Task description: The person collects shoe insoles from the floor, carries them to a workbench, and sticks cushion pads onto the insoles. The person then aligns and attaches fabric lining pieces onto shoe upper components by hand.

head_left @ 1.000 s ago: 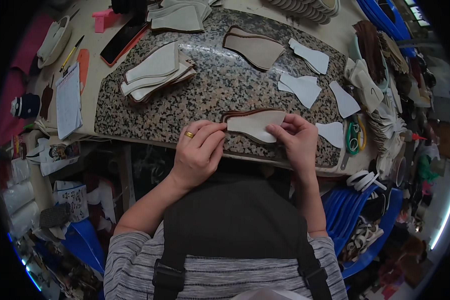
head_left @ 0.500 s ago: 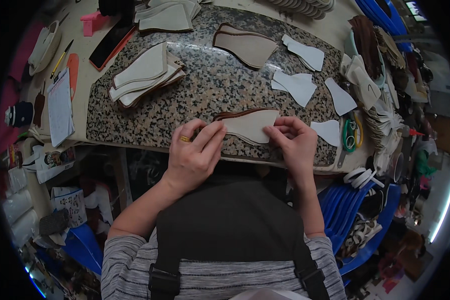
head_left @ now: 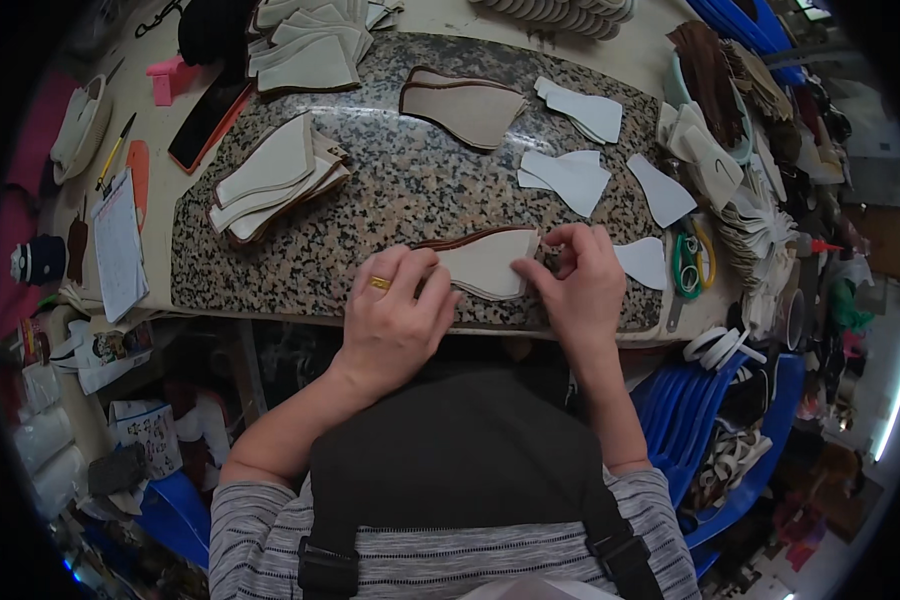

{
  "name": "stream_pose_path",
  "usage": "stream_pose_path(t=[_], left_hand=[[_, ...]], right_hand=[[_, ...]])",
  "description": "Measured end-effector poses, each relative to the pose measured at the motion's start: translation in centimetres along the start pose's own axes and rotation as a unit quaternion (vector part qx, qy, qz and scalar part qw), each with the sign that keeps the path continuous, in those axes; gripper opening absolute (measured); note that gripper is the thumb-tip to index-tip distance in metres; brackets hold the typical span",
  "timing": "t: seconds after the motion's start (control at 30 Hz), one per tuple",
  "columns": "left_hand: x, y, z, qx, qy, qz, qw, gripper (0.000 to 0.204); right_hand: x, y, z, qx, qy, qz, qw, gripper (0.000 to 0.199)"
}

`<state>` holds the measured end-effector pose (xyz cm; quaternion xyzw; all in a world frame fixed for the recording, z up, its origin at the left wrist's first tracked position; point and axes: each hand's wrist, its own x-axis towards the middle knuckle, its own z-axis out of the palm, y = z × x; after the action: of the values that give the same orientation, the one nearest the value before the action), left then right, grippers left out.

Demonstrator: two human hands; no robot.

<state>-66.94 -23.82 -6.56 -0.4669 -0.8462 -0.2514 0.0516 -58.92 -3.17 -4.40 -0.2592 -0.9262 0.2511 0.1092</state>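
A small stack of cut shoe-upper-like pieces point(head_left: 488, 263), cream on top with brown layers showing along its far edge, lies near the front edge of the granite slab. My left hand point(head_left: 395, 308), with a gold-coloured ring, is closed over the stack's left end, its fingers bent and its thumb hidden. At the right end, my right hand point(head_left: 582, 285) grips the edge with thumb and bent fingers. Just right of that hand lies a single white piece point(head_left: 642, 262). Farther back are a beige, brown-edged stack point(head_left: 462, 108) and white pieces point(head_left: 568, 180).
A thicker pile of cream and brown pieces point(head_left: 275, 180) sits on the slab's left. Green-handled scissors point(head_left: 686, 266) lie at the right. Beyond the slab's left side are a phone point(head_left: 208, 128) and a notepad point(head_left: 120, 245). Blue stacked plastic point(head_left: 685, 410) stands below the table's right edge.
The view has shifted slightly, moving most of the table toward the left and downward in the picture. My right fingers have bent more at the stack's edge; both hands remain at its ends.
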Motion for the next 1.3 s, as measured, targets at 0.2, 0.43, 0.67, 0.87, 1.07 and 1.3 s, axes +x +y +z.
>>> stream_pose_path(t=[0.2,0.43,0.67,0.87,1.07,1.3], left_hand=[[2.3,1.7,2.2,-0.055,-0.070,0.098,0.991,0.056],[4.6,0.3,1.5,-0.184,-0.009,-0.035,0.982,0.045],[4.1,-0.2,1.2,-0.188,0.094,0.038,0.977,0.023],[2.8,-4.1,-7.1,-0.375,0.130,-0.212,0.893,0.018],[2.8,-10.0,-8.8,-0.032,0.268,-0.240,0.932,0.019],[2.8,-2.7,-4.4,-0.270,0.084,-0.086,0.955,0.015]], right_hand=[[0.8,1.9,0.7,0.062,-0.003,-0.080,0.995,0.028],[2.0,1.9,0.3,0.104,-0.074,-0.118,0.985,0.032],[1.6,2.2,-0.9,0.288,-0.147,-0.079,0.943,0.026],[2.4,3.7,-2.0,0.230,-0.075,-0.056,0.969,0.030],[7.8,7.1,-1.1,-0.026,0.111,-0.100,0.988,0.026],[7.9,6.3,-2.9,0.008,0.048,-0.074,0.996,0.017]])
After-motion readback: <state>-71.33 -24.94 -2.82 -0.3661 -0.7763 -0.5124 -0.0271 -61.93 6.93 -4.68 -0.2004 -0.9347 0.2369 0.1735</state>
